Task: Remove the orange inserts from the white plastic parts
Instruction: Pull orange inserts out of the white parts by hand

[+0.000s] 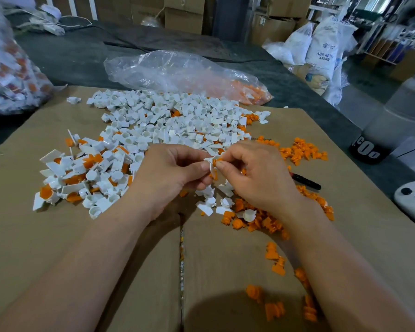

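A warehouse room of stacked brown cardboard boxes [185,17] and white resin sacks [321,44] lies behind a flat brown cardboard sheet [58,236] spread on a dark grey table [82,51]. At the sheet's centre, the left hand [170,171] pinches a small white plastic part [210,162] between curled thumb and fingers. The right hand [254,173], fingers also curled, pinches the orange insert [218,162] touching that part. A broad pile of white plastic parts [168,121], some with orange inside, spreads from nine to twelve o'clock of the hands. At two, four and five o'clock lie loose orange inserts [302,150]. A clear crumpled plastic bag [177,68] holding orange pieces rests at twelve o'clock, beyond the pile. A black marker [306,182] lies at three o'clock.
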